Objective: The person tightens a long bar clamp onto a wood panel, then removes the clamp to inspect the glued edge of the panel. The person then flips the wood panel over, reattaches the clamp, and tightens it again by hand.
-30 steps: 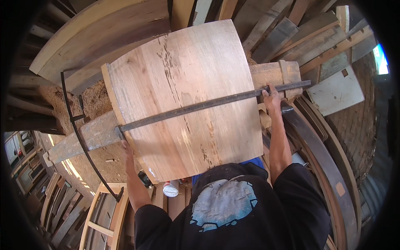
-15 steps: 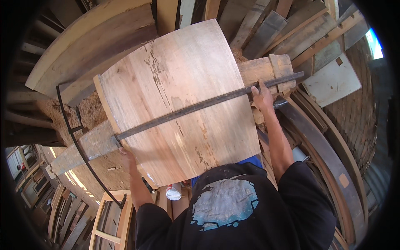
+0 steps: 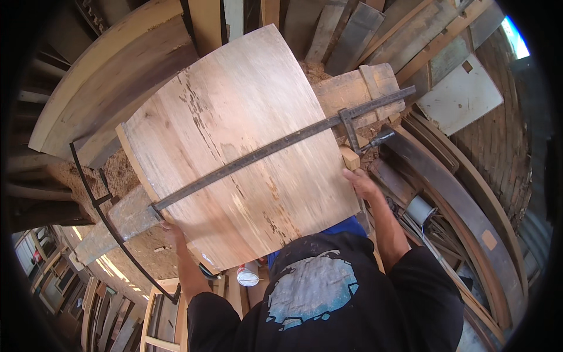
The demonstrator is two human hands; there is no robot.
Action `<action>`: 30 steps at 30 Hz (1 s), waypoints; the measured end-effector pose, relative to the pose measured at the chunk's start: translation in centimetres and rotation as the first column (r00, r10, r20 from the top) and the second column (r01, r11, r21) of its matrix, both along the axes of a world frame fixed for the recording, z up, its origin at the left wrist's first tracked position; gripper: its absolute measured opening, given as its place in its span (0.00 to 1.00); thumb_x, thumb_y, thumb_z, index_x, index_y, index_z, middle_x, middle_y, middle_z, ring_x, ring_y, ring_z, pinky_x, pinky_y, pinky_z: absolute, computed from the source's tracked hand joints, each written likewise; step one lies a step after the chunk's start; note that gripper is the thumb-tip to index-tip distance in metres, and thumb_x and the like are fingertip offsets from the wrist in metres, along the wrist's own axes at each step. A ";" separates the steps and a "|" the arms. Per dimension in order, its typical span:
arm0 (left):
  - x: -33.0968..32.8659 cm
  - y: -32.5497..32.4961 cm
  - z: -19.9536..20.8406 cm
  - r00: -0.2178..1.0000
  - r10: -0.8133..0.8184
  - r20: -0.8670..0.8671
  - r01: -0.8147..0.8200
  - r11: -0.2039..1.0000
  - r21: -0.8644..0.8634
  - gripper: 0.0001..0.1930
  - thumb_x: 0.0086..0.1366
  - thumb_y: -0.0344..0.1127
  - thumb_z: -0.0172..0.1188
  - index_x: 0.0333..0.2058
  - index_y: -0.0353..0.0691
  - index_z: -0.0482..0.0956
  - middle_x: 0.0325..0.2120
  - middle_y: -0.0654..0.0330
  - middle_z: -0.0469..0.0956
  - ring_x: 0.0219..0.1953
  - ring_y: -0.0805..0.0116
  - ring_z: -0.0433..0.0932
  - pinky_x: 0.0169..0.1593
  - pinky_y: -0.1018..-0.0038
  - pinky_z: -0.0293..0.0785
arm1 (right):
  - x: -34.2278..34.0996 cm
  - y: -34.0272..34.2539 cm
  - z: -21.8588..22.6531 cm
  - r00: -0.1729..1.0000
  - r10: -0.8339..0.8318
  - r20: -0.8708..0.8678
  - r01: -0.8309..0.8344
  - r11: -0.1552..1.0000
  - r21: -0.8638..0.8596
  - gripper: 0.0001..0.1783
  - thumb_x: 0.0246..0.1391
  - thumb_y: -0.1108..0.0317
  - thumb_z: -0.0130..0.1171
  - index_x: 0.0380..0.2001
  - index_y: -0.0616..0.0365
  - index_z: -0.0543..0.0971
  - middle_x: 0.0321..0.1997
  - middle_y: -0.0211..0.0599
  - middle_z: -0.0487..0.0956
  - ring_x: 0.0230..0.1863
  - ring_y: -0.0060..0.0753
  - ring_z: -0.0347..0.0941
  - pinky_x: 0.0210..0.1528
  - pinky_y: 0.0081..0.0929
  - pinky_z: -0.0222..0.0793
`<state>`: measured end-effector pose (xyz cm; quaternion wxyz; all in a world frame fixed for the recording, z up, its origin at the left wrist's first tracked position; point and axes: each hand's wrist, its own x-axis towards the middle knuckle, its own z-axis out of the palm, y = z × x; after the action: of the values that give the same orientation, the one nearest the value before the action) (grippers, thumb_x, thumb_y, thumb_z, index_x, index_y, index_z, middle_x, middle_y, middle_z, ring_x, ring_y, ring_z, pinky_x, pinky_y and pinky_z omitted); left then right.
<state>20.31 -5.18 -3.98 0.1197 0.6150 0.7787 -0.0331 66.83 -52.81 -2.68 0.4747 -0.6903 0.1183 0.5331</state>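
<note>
Board: a wide pale wooden board (image 3: 246, 146) lies tilted on a wooden beam (image 3: 126, 214), with a long metal clamp (image 3: 281, 144) across it.
Left hand: the left hand (image 3: 171, 230) grips the board's near left edge.
Right hand: the right hand (image 3: 360, 183) grips the board's right edge, just below a small wooden block (image 3: 349, 157).

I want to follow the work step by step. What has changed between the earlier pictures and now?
The right hand has left the clamp's far end and come down to the panel's near right edge, below a small wood block. The left hand stays at the panel's left lower edge. The clamp still spans the panel, which still lies on the beam.
</note>
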 end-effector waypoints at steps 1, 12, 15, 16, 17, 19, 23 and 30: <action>-0.4 0.3 -0.2 1.000 0.001 -0.014 -0.001 1.000 0.001 0.38 0.67 0.63 0.28 0.52 0.31 0.70 0.46 0.33 0.71 0.48 0.31 0.69 0.52 0.45 0.63 | -1.4 1.4 -0.7 0.995 0.034 0.096 -0.029 0.998 -0.051 0.27 0.50 0.49 0.62 0.31 0.68 0.74 0.31 0.34 0.74 0.35 0.18 0.66 0.33 0.26 0.64; -1.1 0.9 -0.2 0.997 0.010 -0.074 -0.013 0.999 -0.032 0.40 0.66 0.65 0.28 0.52 0.30 0.70 0.46 0.33 0.72 0.48 0.32 0.69 0.51 0.46 0.63 | -7.3 -4.6 -4.4 0.983 -0.024 0.185 0.044 0.993 -0.106 0.33 0.45 0.48 0.65 0.42 0.69 0.73 0.38 0.38 0.74 0.39 0.21 0.67 0.40 0.31 0.66; -0.1 0.6 0.1 1.000 -0.014 -0.014 0.013 1.000 -0.014 0.40 0.67 0.64 0.28 0.51 0.30 0.71 0.46 0.32 0.71 0.49 0.32 0.69 0.51 0.46 0.63 | -5.7 -5.7 -3.2 0.977 -0.190 -0.095 0.189 0.982 -0.012 0.32 0.46 0.53 0.65 0.49 0.63 0.71 0.43 0.34 0.74 0.44 0.24 0.68 0.46 0.30 0.65; 0.3 0.3 0.7 1.000 -0.024 -0.018 0.024 1.000 -0.012 0.39 0.67 0.63 0.29 0.51 0.30 0.71 0.46 0.32 0.71 0.49 0.32 0.69 0.51 0.46 0.63 | -4.5 -4.7 -1.6 0.931 -0.266 -0.248 0.296 0.951 0.090 0.32 0.46 0.56 0.66 0.52 0.60 0.70 0.46 0.30 0.74 0.47 0.26 0.68 0.48 0.28 0.65; 0.9 0.4 1.1 0.999 -0.040 -0.018 0.039 0.999 -0.008 0.38 0.67 0.62 0.30 0.50 0.30 0.71 0.46 0.31 0.71 0.49 0.32 0.69 0.51 0.47 0.63 | -4.1 -4.4 -1.9 0.929 -0.271 -0.253 0.301 0.949 0.090 0.32 0.46 0.56 0.66 0.52 0.60 0.70 0.46 0.30 0.74 0.47 0.26 0.68 0.48 0.28 0.65; -1.6 1.2 -0.1 0.997 -0.081 -0.007 0.081 0.996 0.037 0.37 0.67 0.62 0.30 0.50 0.30 0.71 0.45 0.31 0.71 0.49 0.31 0.69 0.51 0.47 0.63 | -3.6 -3.2 -2.5 0.902 -0.284 -0.324 0.372 0.893 0.252 0.38 0.44 0.61 0.69 0.57 0.61 0.65 0.50 0.29 0.73 0.51 0.29 0.69 0.54 0.28 0.64; 0.7 0.5 0.5 0.997 0.022 -0.069 -0.020 0.999 0.034 0.35 0.68 0.60 0.33 0.49 0.30 0.71 0.45 0.30 0.71 0.49 0.31 0.68 0.52 0.46 0.64 | -3.6 -0.8 -0.7 0.929 -0.356 -0.104 0.371 0.903 0.215 0.38 0.43 0.62 0.70 0.56 0.60 0.65 0.50 0.29 0.73 0.52 0.29 0.67 0.57 0.30 0.61; -1.5 1.3 -0.5 0.997 -0.070 -0.019 0.071 0.996 0.056 0.37 0.68 0.61 0.31 0.54 0.30 0.67 0.50 0.31 0.67 0.53 0.32 0.66 0.55 0.47 0.62 | -1.9 -4.1 -3.7 0.916 -0.196 -0.350 0.284 0.932 0.223 0.42 0.39 0.58 0.72 0.56 0.58 0.65 0.50 0.27 0.72 0.53 0.25 0.66 0.58 0.29 0.58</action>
<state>18.83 -3.84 -4.44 0.0945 0.6450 0.7580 -0.0207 64.90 -56.88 -6.37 0.6007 -0.5029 0.2050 0.5867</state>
